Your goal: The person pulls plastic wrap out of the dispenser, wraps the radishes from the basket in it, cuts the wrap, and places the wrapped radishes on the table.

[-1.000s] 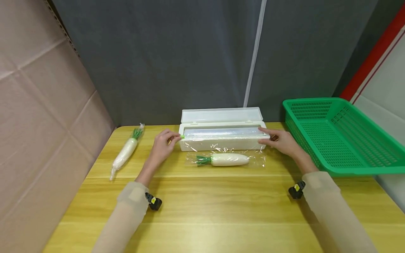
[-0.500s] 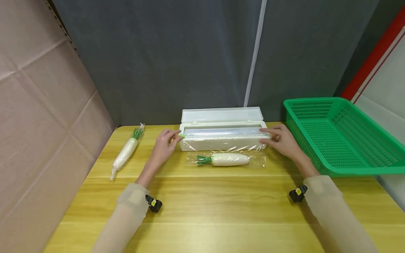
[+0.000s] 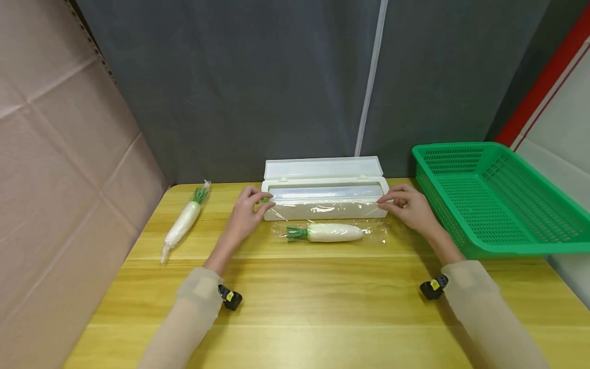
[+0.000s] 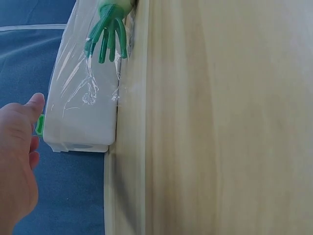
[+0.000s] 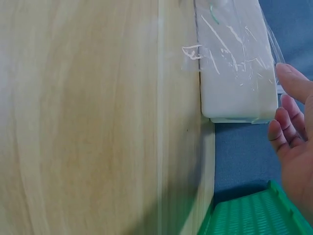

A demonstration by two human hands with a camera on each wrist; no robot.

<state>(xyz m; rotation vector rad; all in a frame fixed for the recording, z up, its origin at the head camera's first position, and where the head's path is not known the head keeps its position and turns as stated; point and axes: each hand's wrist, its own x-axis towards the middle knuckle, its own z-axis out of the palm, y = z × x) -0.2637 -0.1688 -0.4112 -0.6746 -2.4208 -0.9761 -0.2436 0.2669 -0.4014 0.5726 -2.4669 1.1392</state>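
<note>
A white cling film dispenser (image 3: 322,209) stands at the table's back edge with its lid (image 3: 322,167) raised. Clear cling film (image 3: 329,209) hangs over its front and over a wrapped white radish (image 3: 335,232) with green leaf stubs (image 4: 111,36). At the dispenser's left end, my left hand (image 3: 246,212) pinches the film's edge between thumb and index finger, beside a green slider cutter (image 4: 40,125). My right hand (image 3: 410,207) pinches the film at the right end, its other fingers curled below. The film roll (image 3: 324,192) shows inside the dispenser.
Another wrapped radish (image 3: 183,223) lies on the left of the wooden table (image 3: 322,307). A green perforated basket (image 3: 465,225) stands close to my right hand and overhangs the right edge. Dark curtain (image 3: 258,92) hangs behind the dispenser.
My left hand has slid slightly right, from the green slider cutter to the film's edge. On the right, thumb and index finger have gone from spread on the dispenser's end to pinching film.
</note>
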